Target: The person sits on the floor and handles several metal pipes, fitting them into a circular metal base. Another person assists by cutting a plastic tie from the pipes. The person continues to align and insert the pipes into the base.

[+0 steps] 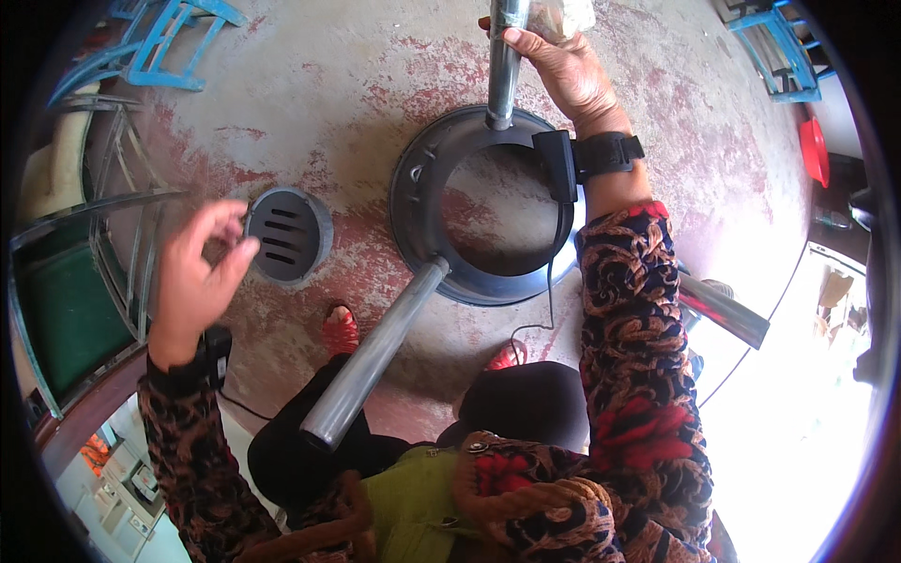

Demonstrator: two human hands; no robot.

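A dark metal ring (419,220) with a wide round hole lies on the floor before me. Three metal tube legs stand out from it: a far leg (503,84), a near leg (375,352) slanting toward my knees, and a right leg (727,310) partly behind my sleeve. My right hand (558,70) is closed around the far leg, thumb across it. A pale crumpled thing (568,17) shows beside that hand; whether I hold it too is unclear. My left hand (202,267) is raised, its fingers curled and apart, beside a grey round cup with slots (291,235). Nothing shows in it.
Blue chair frames (183,47) stand at the far left, with another blue frame (777,52) at the far right. A metal-framed chair with a green panel (70,314) is on my left. A red basin (814,152) sits at the right. A cable (551,305) hangs from my right wrist.
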